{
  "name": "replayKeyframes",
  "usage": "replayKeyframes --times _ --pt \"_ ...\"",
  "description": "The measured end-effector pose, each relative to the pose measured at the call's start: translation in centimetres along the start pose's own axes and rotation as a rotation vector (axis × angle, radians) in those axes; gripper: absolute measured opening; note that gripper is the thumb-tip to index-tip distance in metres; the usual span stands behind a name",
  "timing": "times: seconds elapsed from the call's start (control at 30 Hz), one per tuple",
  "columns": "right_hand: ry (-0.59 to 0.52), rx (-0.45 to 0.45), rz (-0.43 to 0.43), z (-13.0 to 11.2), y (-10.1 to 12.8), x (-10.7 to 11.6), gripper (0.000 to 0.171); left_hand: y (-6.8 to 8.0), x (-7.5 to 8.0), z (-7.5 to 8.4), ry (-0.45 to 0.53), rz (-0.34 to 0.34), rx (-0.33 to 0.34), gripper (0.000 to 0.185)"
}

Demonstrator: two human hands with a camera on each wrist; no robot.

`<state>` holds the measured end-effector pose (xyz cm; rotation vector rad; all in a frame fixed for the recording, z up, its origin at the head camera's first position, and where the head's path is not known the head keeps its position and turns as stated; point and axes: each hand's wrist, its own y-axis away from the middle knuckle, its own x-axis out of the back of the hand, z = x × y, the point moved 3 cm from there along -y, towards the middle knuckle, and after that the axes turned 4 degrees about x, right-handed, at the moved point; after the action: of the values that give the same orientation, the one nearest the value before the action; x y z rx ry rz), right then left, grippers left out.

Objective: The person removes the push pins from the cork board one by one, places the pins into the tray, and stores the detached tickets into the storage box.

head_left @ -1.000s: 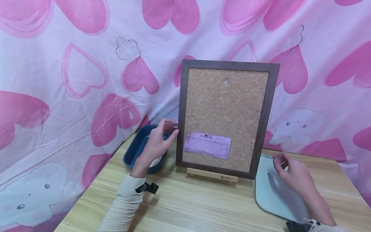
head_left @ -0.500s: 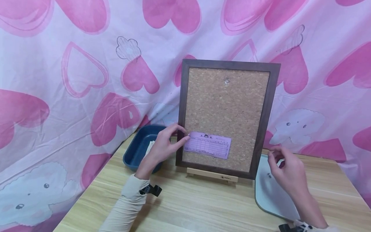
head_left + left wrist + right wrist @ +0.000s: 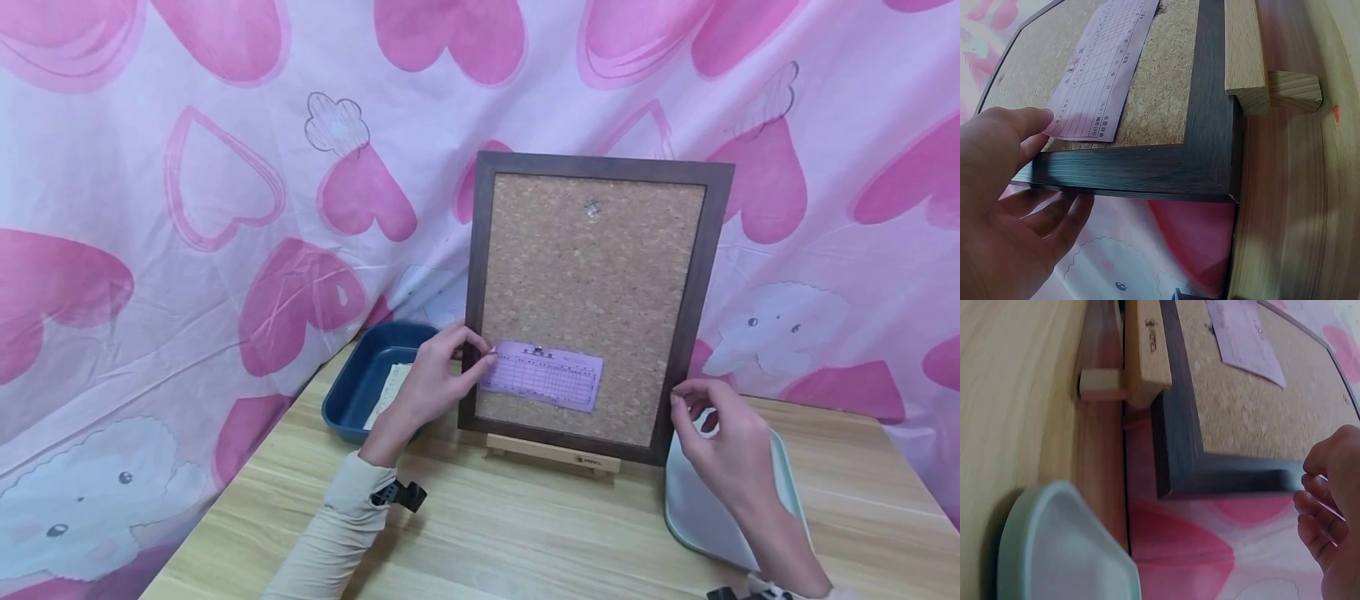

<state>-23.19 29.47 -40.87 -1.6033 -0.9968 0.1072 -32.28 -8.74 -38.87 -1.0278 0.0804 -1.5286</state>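
A cork board [image 3: 592, 275] in a dark wooden frame [image 3: 1147, 172] stands upright on a small wooden easel [image 3: 553, 454]. A purple printed slip [image 3: 542, 375] is pinned low on the cork by a small pin [image 3: 537, 351]. My left hand [image 3: 480, 354] grips the frame's left edge; its thumb [image 3: 1022, 122] lies in front, touching the slip's corner, and the fingers are behind. My right hand [image 3: 686, 404] hovers at the frame's right edge with fingers [image 3: 1319, 506] curled and thumb against forefinger. Whether it pinches something tiny is too small to see.
A blue tray [image 3: 352, 392] holding a paper slip [image 3: 390, 392] sits left of the board. A pale green tray [image 3: 697, 517] lies on the wooden table [image 3: 487, 533] under my right wrist. Another pin [image 3: 592, 208] is stuck near the board's top. A pink heart-patterned curtain [image 3: 225, 208] hangs behind.
My left hand moved from above the blue tray onto the board's left edge and the slip. My right hand rose from the green tray to the frame's right edge.
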Motion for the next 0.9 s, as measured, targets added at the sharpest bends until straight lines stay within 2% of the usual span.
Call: replayKeyframes --times 0.2,0.53,0.67,0.8,0.9 --pt "0.006 0.026 -0.052 -1.6 -0.7 -1.5 0.019 0.1 -0.1 -0.1 0.007 -0.001 0.0 0.011" --pt "-0.005 0.127 -0.131 -4.7 -2.7 -5.5 0.025 0.0 -0.3 -0.2 -0.015 0.012 -0.007 0.012" --pt "0.002 0.127 -0.171 -5.7 -3.3 -7.0 0.025 0.0 -0.4 -0.2 -0.023 0.022 -0.006 0.012" --pt "0.008 0.135 -0.186 -6.5 -3.8 -8.2 0.021 0.0 -0.4 -0.2 -0.028 0.026 -0.004 0.011" --pt "0.017 0.162 -0.164 -7.1 -4.3 -9.0 0.019 0.0 -0.4 -0.2 -0.035 0.025 0.0 0.011"
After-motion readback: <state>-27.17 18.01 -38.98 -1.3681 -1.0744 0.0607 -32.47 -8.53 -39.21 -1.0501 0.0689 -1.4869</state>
